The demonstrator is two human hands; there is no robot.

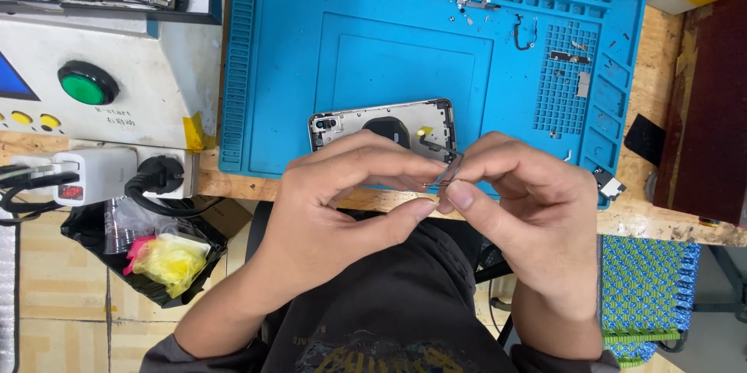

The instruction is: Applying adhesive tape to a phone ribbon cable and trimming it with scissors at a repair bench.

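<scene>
Big blue work mat (288, 70) fills the top centre, its upper edge cut off by the frame; at 9 o'clock a white control box (101, 101) with a green button (87, 84), also cropped. On the mat's near edge lies an opened phone back housing (381, 126), lower part hidden behind the hands. Left hand (334, 210) and right hand (537, 213) meet at centre, fingertips pinched narrow on a small thin metal part (450, 168), held in the air just at 5 o'clock of the housing. Part's shape hard to make out, mostly covered by fingers. Tiny loose bits at 1 o'clock on the mat, too small to identify.
</scene>
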